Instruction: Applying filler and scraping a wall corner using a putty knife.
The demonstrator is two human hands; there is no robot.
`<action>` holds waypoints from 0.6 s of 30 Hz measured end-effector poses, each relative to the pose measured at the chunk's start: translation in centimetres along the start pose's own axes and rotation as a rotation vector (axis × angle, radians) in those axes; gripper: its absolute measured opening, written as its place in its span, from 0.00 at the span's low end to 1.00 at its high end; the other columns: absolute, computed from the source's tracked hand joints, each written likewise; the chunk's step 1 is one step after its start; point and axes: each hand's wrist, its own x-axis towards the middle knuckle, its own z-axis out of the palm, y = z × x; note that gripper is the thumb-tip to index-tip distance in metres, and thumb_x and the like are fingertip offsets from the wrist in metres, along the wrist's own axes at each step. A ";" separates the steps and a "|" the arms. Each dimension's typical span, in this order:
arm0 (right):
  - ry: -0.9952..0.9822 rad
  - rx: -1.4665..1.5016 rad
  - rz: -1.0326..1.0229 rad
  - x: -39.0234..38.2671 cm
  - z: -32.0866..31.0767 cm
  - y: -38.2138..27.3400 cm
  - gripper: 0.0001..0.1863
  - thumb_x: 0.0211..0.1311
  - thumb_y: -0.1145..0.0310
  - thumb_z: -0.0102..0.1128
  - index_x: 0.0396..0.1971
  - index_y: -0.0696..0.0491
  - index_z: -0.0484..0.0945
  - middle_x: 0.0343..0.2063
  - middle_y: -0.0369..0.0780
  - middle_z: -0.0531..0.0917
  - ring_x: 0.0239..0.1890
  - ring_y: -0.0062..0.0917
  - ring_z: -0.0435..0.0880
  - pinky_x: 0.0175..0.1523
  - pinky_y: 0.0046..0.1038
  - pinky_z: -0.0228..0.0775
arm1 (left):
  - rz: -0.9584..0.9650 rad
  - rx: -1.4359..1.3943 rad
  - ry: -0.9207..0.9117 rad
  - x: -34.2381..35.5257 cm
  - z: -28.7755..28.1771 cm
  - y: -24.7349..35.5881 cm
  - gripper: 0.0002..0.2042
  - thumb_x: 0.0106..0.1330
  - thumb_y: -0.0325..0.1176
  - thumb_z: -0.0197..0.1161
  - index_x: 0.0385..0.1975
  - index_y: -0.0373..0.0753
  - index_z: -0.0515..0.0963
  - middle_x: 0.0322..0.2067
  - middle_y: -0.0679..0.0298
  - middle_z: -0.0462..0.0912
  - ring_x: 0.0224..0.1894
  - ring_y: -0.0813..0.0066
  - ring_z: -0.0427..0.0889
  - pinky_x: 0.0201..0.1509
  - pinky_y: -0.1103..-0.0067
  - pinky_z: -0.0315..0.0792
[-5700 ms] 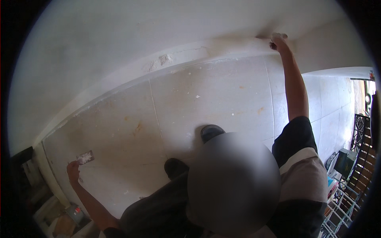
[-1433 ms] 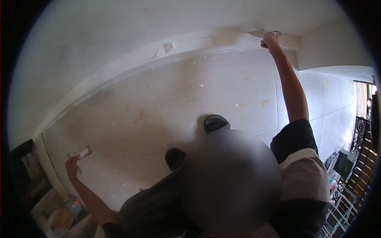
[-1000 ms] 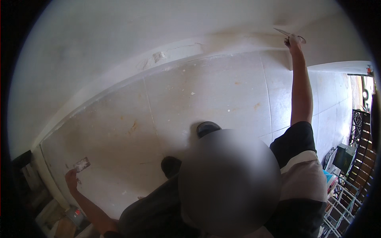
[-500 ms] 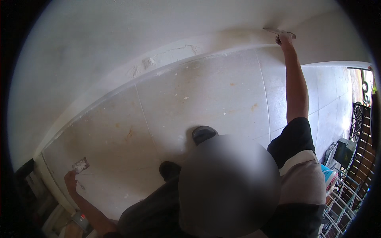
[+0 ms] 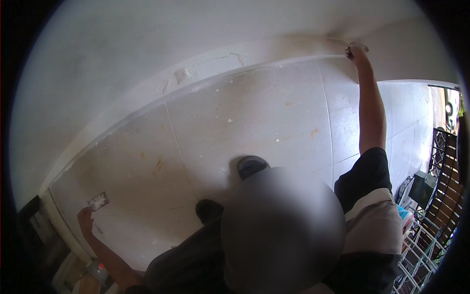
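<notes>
My right hand (image 5: 359, 51) reaches far forward at the end of a stretched arm. It is closed round a plastering trowel (image 5: 364, 47), whose thin blade lies edge-on against the low part of the pale wall (image 5: 147, 44). Out to the left, my left hand (image 5: 85, 219) grips a putty knife by its handle, with the flat rectangular blade (image 5: 99, 201) held above the floor. White plaster smears that blade. A rough white plaster patch (image 5: 182, 75) runs along the wall's foot, left of the trowel.
Grey tiled floor (image 5: 254, 108) with white specks and brownish stains lies below the wall. My dark shoes (image 5: 252, 166) stand near its middle. At the right are a metal rack (image 5: 421, 240), a dark green box (image 5: 423, 188) and a slatted wooden piece (image 5: 448, 171). A grey container (image 5: 98, 271) sits lower left.
My right hand has shifted slightly to the right and nearer along the wall with the trowel. My left hand and the putty knife have barely moved, the blade tilting a little.
</notes>
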 end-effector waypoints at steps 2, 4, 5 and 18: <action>0.061 0.121 0.049 0.1 0.5 -2.2 0.06 0.58 0.73 0.41 0.22 0.52 0.64 0.14 0.35 0.67 0.14 0.21 0.67 0.18 0.23 0.63 | -0.011 0.044 0.001 -1.6 -0.5 -0.1 0.14 0.58 0.37 0.55 0.38 0.33 0.75 0.29 0.64 0.75 0.30 0.73 0.72 0.28 0.75 0.68; 0.066 0.049 0.001 -0.3 1.7 -2.2 0.06 0.57 0.73 0.42 0.21 0.53 0.64 0.14 0.35 0.66 0.14 0.21 0.67 0.18 0.22 0.62 | -0.041 -0.002 0.043 -1.8 -1.1 -2.2 0.15 0.57 0.37 0.55 0.38 0.33 0.75 0.29 0.64 0.75 0.30 0.74 0.72 0.28 0.76 0.68; 0.047 0.064 -0.007 0.3 1.4 -1.3 0.06 0.57 0.73 0.42 0.21 0.53 0.64 0.14 0.35 0.66 0.14 0.21 0.67 0.17 0.22 0.61 | -0.031 -0.007 0.036 -1.3 -1.0 -2.4 0.15 0.57 0.37 0.55 0.38 0.33 0.75 0.29 0.64 0.75 0.30 0.74 0.72 0.28 0.76 0.68; 0.036 0.026 -0.090 2.7 -3.1 -2.5 0.03 0.57 0.72 0.42 0.27 0.55 0.65 0.16 0.38 0.69 0.16 0.23 0.69 0.20 0.25 0.66 | 0.004 0.001 0.008 -0.4 -1.0 -4.7 0.13 0.57 0.37 0.55 0.33 0.33 0.76 0.23 0.67 0.71 0.27 0.76 0.70 0.26 0.77 0.66</action>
